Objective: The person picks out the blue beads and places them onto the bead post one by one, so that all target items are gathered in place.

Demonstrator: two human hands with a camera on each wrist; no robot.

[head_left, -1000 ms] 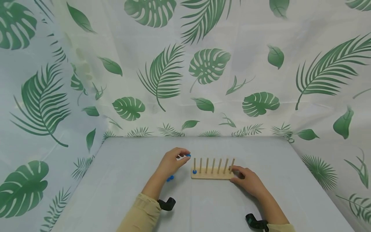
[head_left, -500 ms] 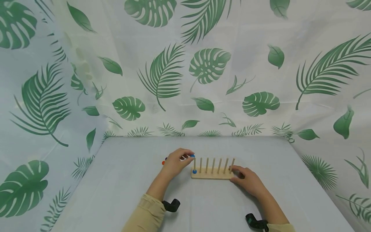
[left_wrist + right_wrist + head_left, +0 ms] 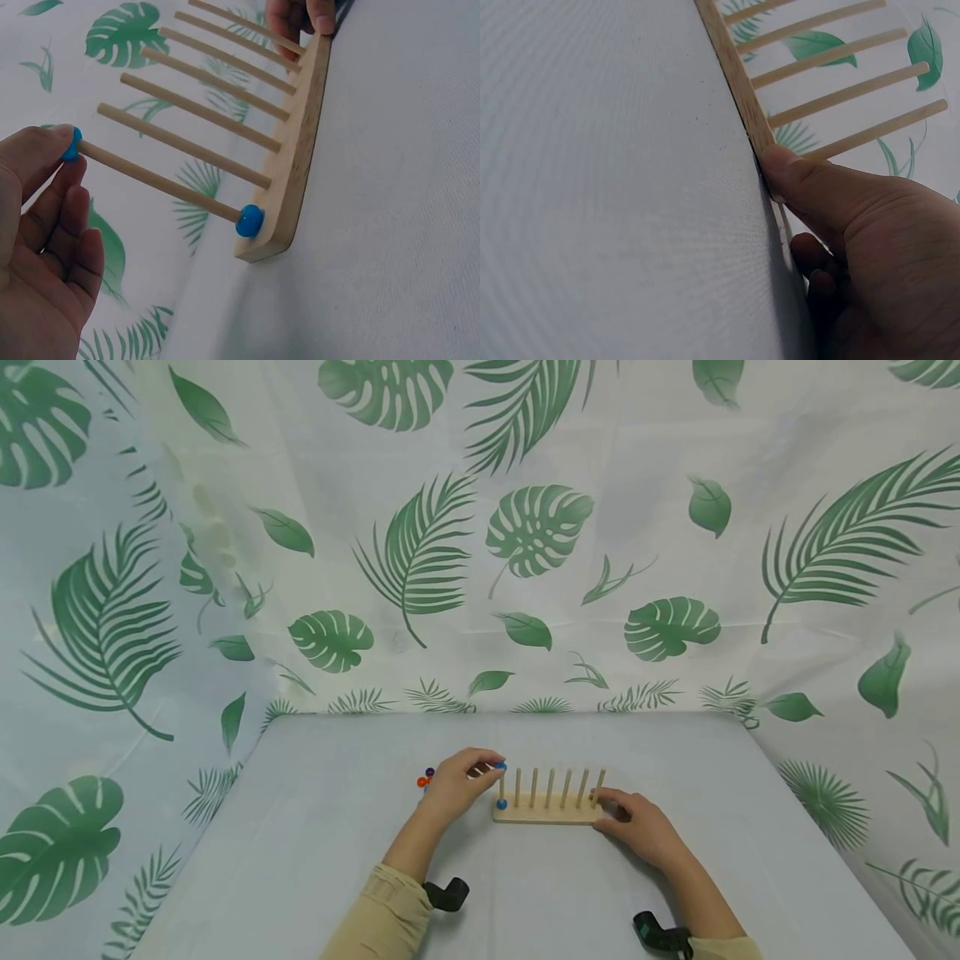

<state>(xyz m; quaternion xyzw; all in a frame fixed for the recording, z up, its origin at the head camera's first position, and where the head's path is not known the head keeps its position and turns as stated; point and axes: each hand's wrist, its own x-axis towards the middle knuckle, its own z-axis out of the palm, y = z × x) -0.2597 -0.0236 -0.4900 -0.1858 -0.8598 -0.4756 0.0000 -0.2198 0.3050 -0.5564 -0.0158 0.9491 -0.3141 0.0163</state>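
White sheeting (image 3: 637, 460) printed with green leaves (image 3: 709, 507) backs a pale grey table (image 3: 555, 893)

No readable text in any view.
Checked head + both wrist views: zero legible letters, numbers, brands or signs. Backdrop (image 3: 480, 568): green leaf print, pictures only, no lettering I can make out. Peg rack (image 3: 291, 161): wood grain plus a few dark specks, nothing that reads as characters. Blue bead (image 3: 249, 220) at its end: plain, no legible mark. Black camera (image 3: 660, 935) near the right cuff: small greenish patch, too small to tell whether it's a label or a reflection.
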